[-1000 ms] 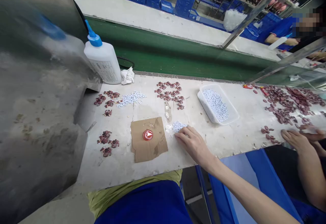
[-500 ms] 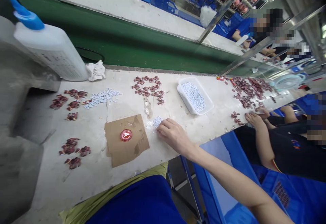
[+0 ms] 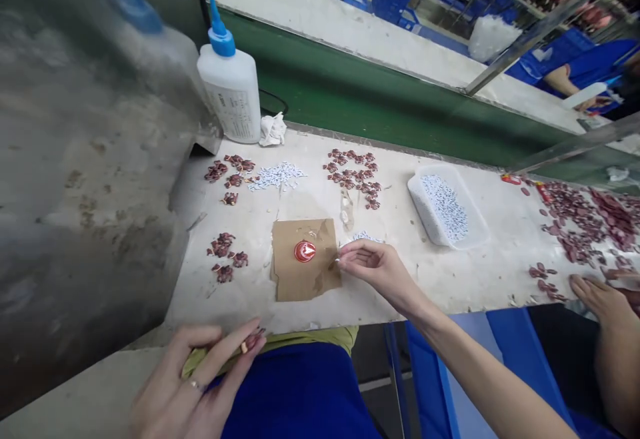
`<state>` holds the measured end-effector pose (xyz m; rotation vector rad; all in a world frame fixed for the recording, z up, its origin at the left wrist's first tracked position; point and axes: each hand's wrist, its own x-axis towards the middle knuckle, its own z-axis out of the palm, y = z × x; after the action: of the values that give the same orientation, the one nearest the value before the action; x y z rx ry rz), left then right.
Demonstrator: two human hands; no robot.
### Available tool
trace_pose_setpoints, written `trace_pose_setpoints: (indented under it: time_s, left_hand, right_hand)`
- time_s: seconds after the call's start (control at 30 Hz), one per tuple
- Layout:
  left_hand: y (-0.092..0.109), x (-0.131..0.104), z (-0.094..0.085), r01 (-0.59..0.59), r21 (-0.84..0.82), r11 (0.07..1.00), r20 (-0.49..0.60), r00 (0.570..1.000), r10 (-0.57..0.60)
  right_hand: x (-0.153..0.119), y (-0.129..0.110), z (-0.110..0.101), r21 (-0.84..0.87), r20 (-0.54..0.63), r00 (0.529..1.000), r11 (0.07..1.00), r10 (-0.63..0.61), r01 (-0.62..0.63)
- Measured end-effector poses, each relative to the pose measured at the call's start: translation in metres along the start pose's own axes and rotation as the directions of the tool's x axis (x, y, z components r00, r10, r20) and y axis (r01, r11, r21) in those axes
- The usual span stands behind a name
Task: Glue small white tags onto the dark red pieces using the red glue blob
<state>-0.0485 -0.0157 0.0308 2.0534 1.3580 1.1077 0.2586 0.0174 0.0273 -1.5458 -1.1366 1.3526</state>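
Note:
My left hand, with a ring on one finger, is at the front edge of the bench and holds a small brownish-red figure piece between its fingers. With fingertips pinched, my right hand holds a tiny white piece above the right edge of a brown cardboard sheet. On the cardboard sits a round red cap with white stuff in it. Behind my right hand lies a small heap of white-and-blue bits, partly hidden.
White glue bottle and crumpled tissue stand at back left. Clusters of brownish-red pieces lie around loose white-and-blue bits. A clear tub holds more bits. A co-worker's hand is at right; metal housing at left.
My left hand has come into view holding a brownish-red piece. My right hand has moved from the small heap to the cardboard's edge, pinching a tiny white piece. The view has turned left.

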Motion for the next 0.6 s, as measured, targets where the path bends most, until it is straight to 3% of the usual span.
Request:
trace_pose_setpoints:
  time_s: [0.13,0.27,0.4,0.6]
  left_hand:
    - [0.006,0.016,0.013,-0.109,-0.009,0.994,0.015,0.994,0.110]
    - [0.000,0.024,0.021,-0.094,-0.038,0.995,0.075,0.993,0.096]
    - [-0.007,0.022,0.026,-0.134,0.037,0.990,0.014,0.991,0.133]
    - [-0.011,0.012,0.028,0.095,-0.015,0.995,-0.082,0.992,-0.096]
  right_hand:
    - [0.005,-0.005,0.010,-0.064,0.013,1.000,0.998,-0.016,0.016]
    - [0.011,-0.003,0.022,-0.323,-0.016,0.965,0.915,-0.261,0.242]
    - [0.015,-0.002,0.027,-0.482,0.060,0.902,0.779,-0.427,0.401]
    - [0.014,-0.001,0.027,-0.536,0.086,0.899,0.741,-0.429,0.404]
